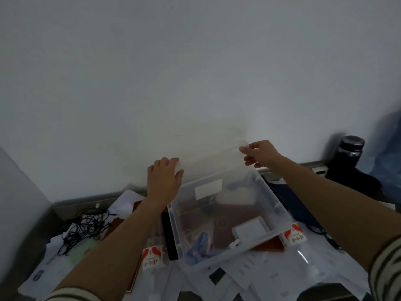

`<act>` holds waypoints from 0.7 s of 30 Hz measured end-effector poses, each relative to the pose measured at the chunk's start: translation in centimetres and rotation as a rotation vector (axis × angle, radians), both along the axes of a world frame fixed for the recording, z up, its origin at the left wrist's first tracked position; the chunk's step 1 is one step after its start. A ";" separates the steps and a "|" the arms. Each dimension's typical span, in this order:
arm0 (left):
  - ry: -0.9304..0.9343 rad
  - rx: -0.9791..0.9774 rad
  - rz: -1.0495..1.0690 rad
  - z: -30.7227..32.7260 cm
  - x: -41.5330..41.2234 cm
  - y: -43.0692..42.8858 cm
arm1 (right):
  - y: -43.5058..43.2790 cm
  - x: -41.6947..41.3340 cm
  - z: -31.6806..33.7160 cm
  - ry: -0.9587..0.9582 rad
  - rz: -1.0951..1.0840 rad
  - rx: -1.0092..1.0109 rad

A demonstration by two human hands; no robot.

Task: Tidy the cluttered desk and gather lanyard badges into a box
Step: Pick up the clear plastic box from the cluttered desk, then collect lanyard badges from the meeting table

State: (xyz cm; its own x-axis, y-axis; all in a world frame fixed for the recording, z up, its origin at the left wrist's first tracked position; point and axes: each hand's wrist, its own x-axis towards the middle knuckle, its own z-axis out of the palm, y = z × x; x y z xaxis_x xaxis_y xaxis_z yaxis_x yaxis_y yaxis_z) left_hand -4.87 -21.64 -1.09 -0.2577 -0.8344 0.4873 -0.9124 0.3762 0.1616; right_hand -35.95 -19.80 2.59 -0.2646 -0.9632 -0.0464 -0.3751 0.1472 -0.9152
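A clear plastic box [280,216] stands on the cluttered desk. Inside lie a blue and pink lanyard bundle [200,244] and a white badge card [249,231]. Its translucent lid [213,157] is raised upright above the far side of the box. My left hand [163,179] grips the lid's left corner. My right hand [259,154] pinches the lid's right corner.
A tangle of black cables [86,227] lies at the left. Loose papers [271,276] cover the desk front. A black bottle [349,153] stands at the back right. Red-and-white packets [152,256] flank the box. A black bar [169,237] lies beside the box's left wall.
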 end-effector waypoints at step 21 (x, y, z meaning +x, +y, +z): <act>-0.239 0.106 0.112 -5.1 -4.7 -3.1 | -2.3 -7.5 -5.3 -0.137 -0.125 0.175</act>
State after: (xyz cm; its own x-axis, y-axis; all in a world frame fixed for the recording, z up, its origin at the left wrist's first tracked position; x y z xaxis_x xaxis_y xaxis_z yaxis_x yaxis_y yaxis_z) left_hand -9.58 -24.71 -6.15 -0.2578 -0.9073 0.3322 -0.9644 0.2629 -0.0303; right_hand -43.40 -22.08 -2.66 -0.3610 -0.8976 -0.2531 -0.2180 0.3451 -0.9129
